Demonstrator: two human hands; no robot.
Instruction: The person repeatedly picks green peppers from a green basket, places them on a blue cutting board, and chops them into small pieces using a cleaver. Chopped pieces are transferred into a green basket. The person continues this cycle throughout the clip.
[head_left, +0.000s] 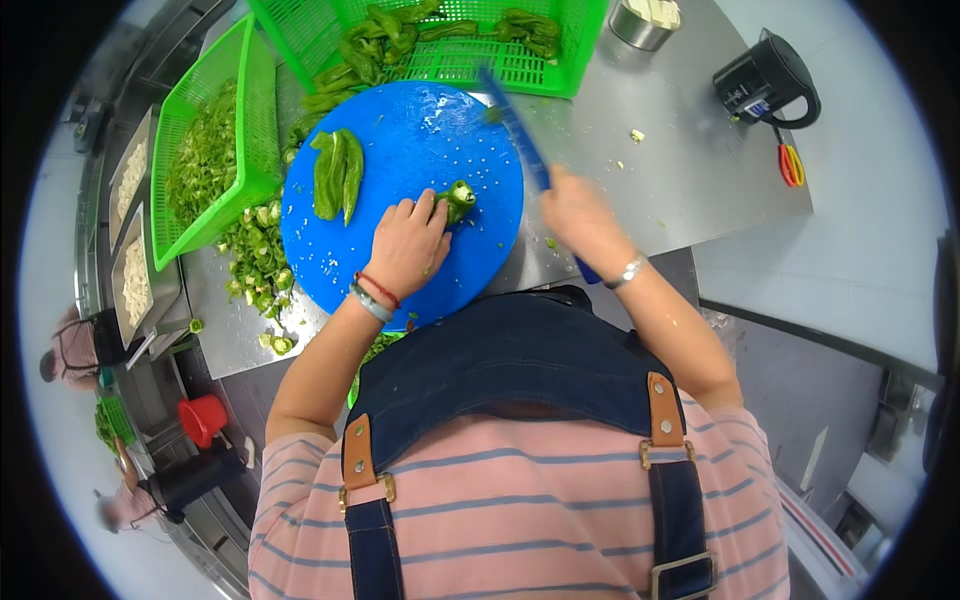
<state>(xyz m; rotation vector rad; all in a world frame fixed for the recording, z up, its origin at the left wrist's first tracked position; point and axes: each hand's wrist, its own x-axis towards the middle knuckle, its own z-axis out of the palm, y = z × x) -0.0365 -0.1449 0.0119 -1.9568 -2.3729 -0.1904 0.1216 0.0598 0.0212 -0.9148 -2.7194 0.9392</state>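
Note:
On a round blue cutting board (412, 120), my left hand (409, 244) presses down on green peppers whose cut ends (461, 193) stick out past the fingers. My right hand (585, 217) grips a blue knife (525, 142) by its handle, raised off to the right of the peppers. The knife is blurred, and a green scrap shows beside its blade. Several whole green peppers (337, 174) lie side by side on the board's left part. White seeds and small bits are scattered over the blue surface.
A green basket (259, 112) of shredded peppers stands left, beside a heap of pepper tops (259, 259). Another green basket (577, 52) with whole peppers is behind the board. A black kettle (765, 82), scissors (790, 165) and a steel bowl (641, 34) sit right. Two people are far left.

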